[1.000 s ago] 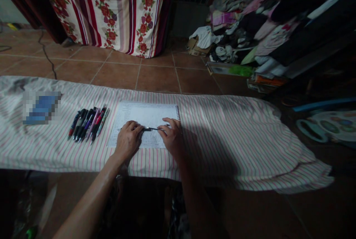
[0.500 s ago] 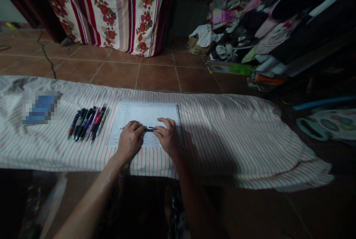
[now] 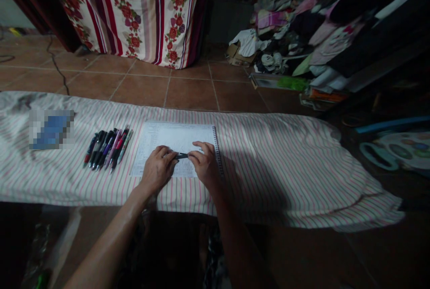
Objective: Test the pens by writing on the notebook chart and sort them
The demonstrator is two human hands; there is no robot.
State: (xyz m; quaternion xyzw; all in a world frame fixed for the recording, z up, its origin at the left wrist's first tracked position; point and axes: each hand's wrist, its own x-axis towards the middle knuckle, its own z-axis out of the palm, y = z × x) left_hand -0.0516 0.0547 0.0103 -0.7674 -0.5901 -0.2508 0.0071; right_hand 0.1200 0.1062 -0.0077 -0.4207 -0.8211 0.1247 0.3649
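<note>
Both of my hands meet over a spiral notebook (image 3: 181,130) with writing on its page. A dark pen (image 3: 182,156) lies level between them, its middle showing in the gap. My left hand (image 3: 157,166) is closed around one end of it, hiding that part. With thumb and forefinger my right hand (image 3: 204,161) pinches the other end, the remaining fingers loosely bent. To the left of the notebook, several pens (image 3: 105,150) lie side by side in a row on the striped cloth (image 3: 268,159).
Further left on the cloth is a blurred-out blue item (image 3: 52,130). Beyond the tiled floor (image 3: 188,89) hangs a floral striped curtain (image 3: 148,15). Clothes (image 3: 322,33) are piled at the back right, and a pale blue-green handled plastic item (image 3: 379,157) stands at the right edge.
The pen between my hands has tilted slightly, its right end a little higher. My right hand has shifted slightly to the right and up; the left stays nearly in place.
</note>
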